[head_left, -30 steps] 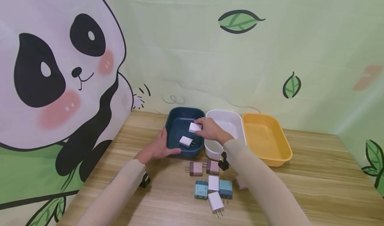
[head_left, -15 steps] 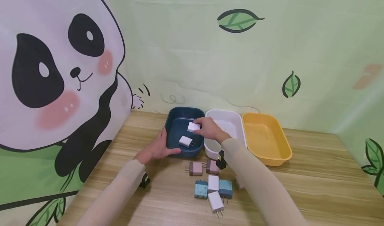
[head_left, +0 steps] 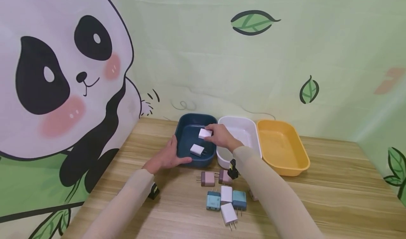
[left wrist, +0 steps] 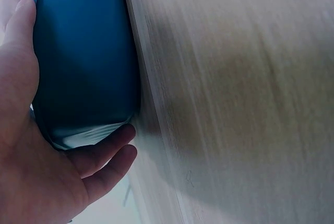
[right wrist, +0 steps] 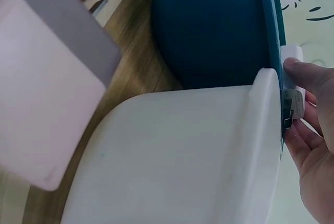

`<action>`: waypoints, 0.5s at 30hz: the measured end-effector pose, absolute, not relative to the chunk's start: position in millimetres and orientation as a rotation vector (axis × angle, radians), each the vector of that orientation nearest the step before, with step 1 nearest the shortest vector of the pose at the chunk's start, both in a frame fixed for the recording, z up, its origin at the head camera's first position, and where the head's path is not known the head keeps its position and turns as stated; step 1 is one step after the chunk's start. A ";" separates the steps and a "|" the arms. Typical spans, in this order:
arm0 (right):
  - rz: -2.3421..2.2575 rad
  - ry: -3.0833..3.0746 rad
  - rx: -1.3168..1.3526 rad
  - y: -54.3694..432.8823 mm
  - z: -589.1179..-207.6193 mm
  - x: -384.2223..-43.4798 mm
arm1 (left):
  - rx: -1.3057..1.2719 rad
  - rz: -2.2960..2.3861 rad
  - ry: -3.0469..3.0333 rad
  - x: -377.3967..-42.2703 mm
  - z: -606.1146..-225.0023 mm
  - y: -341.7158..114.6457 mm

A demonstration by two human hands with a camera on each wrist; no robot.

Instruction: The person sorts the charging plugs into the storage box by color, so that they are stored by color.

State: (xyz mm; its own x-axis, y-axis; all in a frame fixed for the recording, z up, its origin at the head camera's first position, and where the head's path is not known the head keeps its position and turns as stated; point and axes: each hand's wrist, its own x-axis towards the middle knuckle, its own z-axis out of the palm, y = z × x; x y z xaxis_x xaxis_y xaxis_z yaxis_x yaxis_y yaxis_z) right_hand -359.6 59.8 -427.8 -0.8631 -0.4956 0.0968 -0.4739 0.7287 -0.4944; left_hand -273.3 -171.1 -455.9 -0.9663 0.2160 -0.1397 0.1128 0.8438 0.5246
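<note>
A dark blue bin (head_left: 187,124) stands at the left of a row. My left hand (head_left: 165,157) spans its near left corner, thumb along the front wall and fingers against the left side. In the left wrist view that hand (left wrist: 42,156) touches the blue wall (left wrist: 86,51) with fairly straight fingers. Over the bin's right part my right hand (head_left: 221,136) pinches a white charger (head_left: 204,133) between thumb and fingers. The right wrist view shows this charger (right wrist: 293,88) above the rim, prongs partly visible. Another white charger (head_left: 197,149) lies inside the blue bin.
A white bin (head_left: 239,123) and a yellow bin (head_left: 280,145) adjoin on the right. On the table before them are pink chargers (head_left: 208,178), teal chargers (head_left: 213,200) and white chargers (head_left: 228,213). My right forearm partly covers another pink charger (head_left: 253,194).
My right hand and the white charger in it have shifted very slightly left and up over the blue bin. The left hand stays against the bin.
</note>
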 end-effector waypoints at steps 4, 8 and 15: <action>-0.797 2.897 -0.816 58.9 -427.1 -358.9 | 0.260 0.787 2.833 -273.6 -457.0 -170.2; -0.763 2.909 -0.833 57.3 -427.5 -359.4 | 0.266 0.775 2.832 -273.9 -457.9 -169.4; -0.716 2.908 -0.865 56.3 -428.0 -361.5 | 0.274 0.790 2.831 -273.0 -456.8 -169.6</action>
